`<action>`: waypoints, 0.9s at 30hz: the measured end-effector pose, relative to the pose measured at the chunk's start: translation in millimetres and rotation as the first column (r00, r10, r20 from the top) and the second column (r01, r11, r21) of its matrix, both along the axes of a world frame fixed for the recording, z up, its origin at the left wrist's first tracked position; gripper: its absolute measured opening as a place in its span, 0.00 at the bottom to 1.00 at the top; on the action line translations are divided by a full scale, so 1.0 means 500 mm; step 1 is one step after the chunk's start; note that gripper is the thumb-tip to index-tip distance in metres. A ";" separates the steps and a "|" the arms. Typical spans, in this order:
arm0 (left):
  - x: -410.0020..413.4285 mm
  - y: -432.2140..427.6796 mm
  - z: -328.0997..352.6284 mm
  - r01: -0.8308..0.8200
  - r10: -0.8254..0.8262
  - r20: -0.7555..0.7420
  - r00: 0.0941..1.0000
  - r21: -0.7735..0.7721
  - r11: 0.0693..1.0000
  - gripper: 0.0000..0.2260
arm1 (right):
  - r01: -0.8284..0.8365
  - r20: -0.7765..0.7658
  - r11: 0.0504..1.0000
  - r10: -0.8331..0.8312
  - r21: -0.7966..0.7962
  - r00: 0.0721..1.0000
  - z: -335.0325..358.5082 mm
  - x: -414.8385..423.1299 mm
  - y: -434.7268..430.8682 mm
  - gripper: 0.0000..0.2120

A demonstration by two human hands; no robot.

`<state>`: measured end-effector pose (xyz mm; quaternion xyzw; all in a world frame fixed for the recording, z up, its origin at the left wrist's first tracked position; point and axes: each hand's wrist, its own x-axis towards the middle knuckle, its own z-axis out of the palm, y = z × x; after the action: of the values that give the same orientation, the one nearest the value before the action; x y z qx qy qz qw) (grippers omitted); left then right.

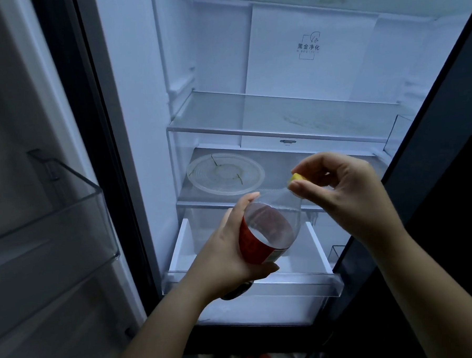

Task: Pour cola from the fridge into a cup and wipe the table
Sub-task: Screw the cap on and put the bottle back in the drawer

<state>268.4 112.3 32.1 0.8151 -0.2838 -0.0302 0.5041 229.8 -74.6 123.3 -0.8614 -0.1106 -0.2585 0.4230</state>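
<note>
Both of my forearms reach up from the bottom edge toward the open fridge (132,102). My left hand (227,250) is wrapped around the red-labelled body of one bottle (270,231), thumb low on the near side, fingers curled behind it. The bottle is held tilted, neck pointing up and to the right, in front of the drawer (251,287). Its upper part looks clear; I cannot tell the liquid level. My right hand (342,189) comes in from the right, wrist bent down, thumb and fingertips pinched closed on the one yellow cap (296,179) at the neck. Whether the cap is seated on the neck I cannot tell.

Count inside the fridge: two glass shelves, the upper shelf (280,116) bare, the lower carrying one round clear lid (225,175). One drawer is pulled out below. One clear door bin (66,204) hangs at the left.
</note>
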 end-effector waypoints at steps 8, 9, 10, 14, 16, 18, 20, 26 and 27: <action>0.005 0.009 0.001 0.009 -0.009 -0.012 1.000 0.014 1.000 0.49 | -0.406 -0.202 0.869 0.467 0.283 0.861 0.027 0.002 -0.056 0.19; 0.005 0.009 0.002 0.014 -0.014 -0.008 1.000 0.016 1.000 0.49 | -0.400 -0.210 0.868 0.467 0.294 0.859 0.027 0.003 -0.056 0.19; 0.005 0.010 0.002 0.016 -0.016 -0.005 1.000 0.019 1.000 0.49 | -0.397 -0.218 0.868 0.467 0.298 0.857 0.028 0.003 -0.056 0.20; 0.002 0.014 0.003 0.017 -0.016 -0.013 1.000 0.014 1.000 0.48 | -0.427 -0.224 0.867 0.483 0.256 0.847 0.035 -0.001 -0.049 0.20; 0.002 0.016 0.002 0.017 -0.017 -0.007 1.000 0.016 1.000 0.48 | -0.418 -0.223 0.869 0.477 0.265 0.850 0.037 -0.005 -0.044 0.18; 0.001 0.018 0.001 0.013 -0.013 -0.004 1.000 0.013 1.000 0.48 | -0.411 -0.210 0.877 0.463 0.249 0.861 0.037 -0.009 -0.040 0.17; 0.000 0.017 0.001 0.011 -0.010 -0.011 1.000 0.004 1.000 0.48 | -0.407 -0.191 0.893 0.441 0.193 0.877 0.036 -0.011 -0.037 0.17; 0.000 0.014 -0.002 -0.009 0.009 -0.005 1.000 0.002 1.000 0.48 | -0.359 -0.139 0.925 0.374 0.122 0.917 0.026 -0.016 -0.031 0.16; 0.000 0.013 -0.004 -0.012 0.012 -0.001 1.000 0.001 1.000 0.48 | -0.346 -0.139 0.931 0.361 0.118 0.922 0.024 -0.017 -0.029 0.16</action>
<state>268.5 118.9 30.3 0.8170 -0.2787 -0.0277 0.5041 221.3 -89.1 135.2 -0.8250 -0.2185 -0.1132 0.5088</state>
